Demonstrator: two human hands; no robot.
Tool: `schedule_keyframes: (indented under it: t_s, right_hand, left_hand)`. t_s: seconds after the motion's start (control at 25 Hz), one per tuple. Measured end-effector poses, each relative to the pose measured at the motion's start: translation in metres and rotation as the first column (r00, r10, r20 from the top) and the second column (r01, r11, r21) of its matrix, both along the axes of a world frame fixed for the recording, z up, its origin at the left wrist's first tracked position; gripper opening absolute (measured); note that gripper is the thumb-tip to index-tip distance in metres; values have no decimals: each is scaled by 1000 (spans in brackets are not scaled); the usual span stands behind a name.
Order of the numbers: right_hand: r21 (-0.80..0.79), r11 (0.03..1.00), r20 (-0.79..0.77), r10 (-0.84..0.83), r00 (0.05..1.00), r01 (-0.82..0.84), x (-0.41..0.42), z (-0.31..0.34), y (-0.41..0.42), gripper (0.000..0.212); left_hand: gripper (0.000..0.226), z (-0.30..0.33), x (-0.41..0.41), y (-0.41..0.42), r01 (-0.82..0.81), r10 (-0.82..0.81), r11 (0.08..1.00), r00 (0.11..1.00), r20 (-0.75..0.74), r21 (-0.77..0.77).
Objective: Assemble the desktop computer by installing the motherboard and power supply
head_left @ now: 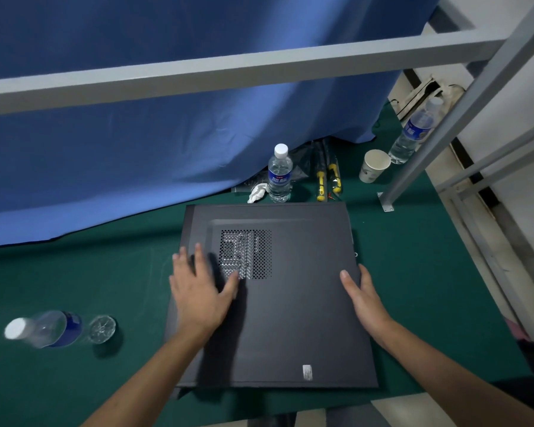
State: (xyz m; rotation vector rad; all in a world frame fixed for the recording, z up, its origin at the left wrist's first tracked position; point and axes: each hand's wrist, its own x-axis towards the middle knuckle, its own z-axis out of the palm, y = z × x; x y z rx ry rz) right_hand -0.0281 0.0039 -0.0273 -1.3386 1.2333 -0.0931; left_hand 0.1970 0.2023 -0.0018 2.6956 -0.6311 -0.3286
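At the far left, a water bottle (43,328) lies tipped on the green desk (105,272), blurred, with its cap toward the left edge. Just right of it sits a small clear round object (101,329) too smeared to identify. A blue curtain (136,149) hangs behind and hides the back of the desk.

The left hand (199,291) lies flat on the left part of the black computer case (278,318), fingers spread and straight, thumb reaching to the perforated vent (246,253); its grip holds nothing, only presses. The case lies on its side in the middle of the desk, side panel up, so the inside is hidden apart from faint metal behind the vent holes. A pale sticker (307,371) near the case's near edge is unreadable.

Behind the case stand an upright water bottle (280,174), a crumpled white tissue (258,192) beside it, and yellow-handled tools (329,180), their upper ends lost in shadow.

The right hand (364,297) rests against the case's right edge, thumb on top; the other fingers are hidden over the side, so I cannot tell its grip.

Farther right are a paper cup (374,165) and another bottle (413,134), partly hidden behind a grey metal frame (444,124).
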Motion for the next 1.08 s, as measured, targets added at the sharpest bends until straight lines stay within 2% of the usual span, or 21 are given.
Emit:
schedule_keyframes:
  t_s: [0.12,0.2,0.28,0.32,0.4,0.48,0.6,0.68,0.76,0.84,0.96,1.04,1.08]
  right_hand:
    - [159,986,31,45,999,-49,-13,-3,-15,87]
    - [204,978,42,-42,998,32,-24,-16,-29,87]
    - [148,975,-17,-163,987,163,-39,-31,-42,64]
    - [92,980,-81,-169,982,176,-47,-40,-46,50]
    - [39,996,-222,-66,973,77,-60,-56,-52,33]
    - [75,988,-327,155,932,-138,-69,-71,-52,25]
    - [187,896,-395,444,805,-403,-75,-83,-34,16]
    - [184,851,-425,520,741,-492,-79,-91,-21,17]
    - [155,843,-453,523,722,-514,-79,-93,-17,18]
    - [186,845,-414,531,740,-502,-81,-89,-23,18]
    - [269,864,-275,492,826,-426,-91,-78,-34,29]
    - [287,886,-202,427,881,-364,-92,-70,-45,36]
    - [267,915,-178,355,918,-302,-88,-70,-54,32]
  left_hand:
    - [81,-4,-33,-70,176,-177,984,984,-15,-25]
    - [74,-13,-55,-109,260,-260,966,965,-36,-18]
    - [70,-29,-71,-131,321,-321,946,947,-11,44]
    - [70,-36,-75,-133,332,-335,939,942,30,91]
    - [71,-48,-78,-131,318,-334,939,933,129,133]
    - [70,-54,-78,-130,310,-327,944,929,175,115]
    - [68,-53,-78,-131,302,-317,948,928,195,104]
    - [68,-52,-79,-132,295,-309,950,931,192,100]
    - [68,-51,-78,-131,287,-302,953,933,194,98]
    - [68,-50,-78,-132,283,-298,954,935,190,101]
    - [68,-48,-79,-133,279,-292,956,937,190,95]
    - [68,-49,-80,-133,274,-289,957,938,192,98]
    - [68,-49,-80,-133,272,-287,957,938,195,98]
